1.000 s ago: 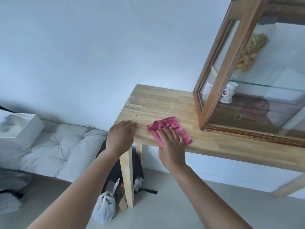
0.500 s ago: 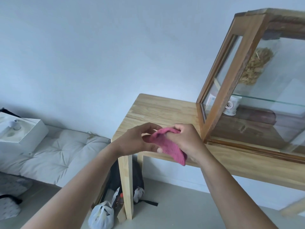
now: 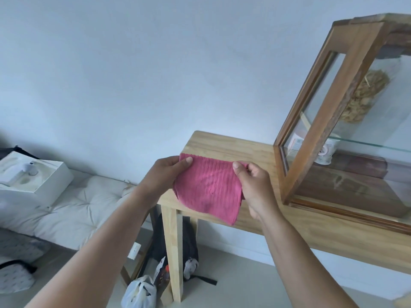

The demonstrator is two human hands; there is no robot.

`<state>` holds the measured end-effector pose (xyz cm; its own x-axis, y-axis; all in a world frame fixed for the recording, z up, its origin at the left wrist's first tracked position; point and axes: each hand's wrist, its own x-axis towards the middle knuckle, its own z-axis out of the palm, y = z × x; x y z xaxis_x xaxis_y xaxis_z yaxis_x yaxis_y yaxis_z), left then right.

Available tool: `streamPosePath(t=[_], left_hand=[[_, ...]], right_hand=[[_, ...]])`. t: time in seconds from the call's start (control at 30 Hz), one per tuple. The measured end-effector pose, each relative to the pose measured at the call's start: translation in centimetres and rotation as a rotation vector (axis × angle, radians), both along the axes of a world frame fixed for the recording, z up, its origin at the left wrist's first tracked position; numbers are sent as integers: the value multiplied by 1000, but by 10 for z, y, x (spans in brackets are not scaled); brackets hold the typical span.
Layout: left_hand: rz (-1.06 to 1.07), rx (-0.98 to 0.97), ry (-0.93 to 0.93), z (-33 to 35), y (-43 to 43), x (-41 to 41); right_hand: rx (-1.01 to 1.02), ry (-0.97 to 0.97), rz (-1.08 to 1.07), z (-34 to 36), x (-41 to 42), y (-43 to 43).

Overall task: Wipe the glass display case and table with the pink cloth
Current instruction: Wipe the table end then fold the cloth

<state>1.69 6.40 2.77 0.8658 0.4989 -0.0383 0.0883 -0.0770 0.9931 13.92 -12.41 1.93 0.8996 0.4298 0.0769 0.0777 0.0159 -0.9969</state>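
Both hands, left hand (image 3: 165, 174) and right hand (image 3: 255, 185), pinch the pink cloth (image 3: 208, 187) spread flat above the table (image 3: 224, 145); next, likely the glass display case (image 3: 333, 121) at two o'clock.

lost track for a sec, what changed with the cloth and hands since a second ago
The pink cloth left the table: the right hand lifted it, the left hand came off the table edge to take its other side, and both now hold it spread open. The display case stayed put.
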Motion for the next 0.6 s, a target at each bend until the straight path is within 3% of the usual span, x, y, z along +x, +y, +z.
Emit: streamPosePath(t=[0.13,0.2,0.3,0.47,0.53,0.6], left_hand=[[195,155,218,-30,3,21],[234,353,297,-43,11,32],[302,640,404,-52,22,49],[348,932,585,-59,24,69],[331,1084,589,-64,21,71],[302,1246,511,-70,15,69]], right_hand=[[-104,131,-22,-35,7,27],[-174,118,-13,-45,15,37],[-299,-69,-47,-51,31,49],[-548,-354,-52,-50,43,65],[-733,-551,-71,-52,41,65],[-790,-745,-104,-55,34,61]])
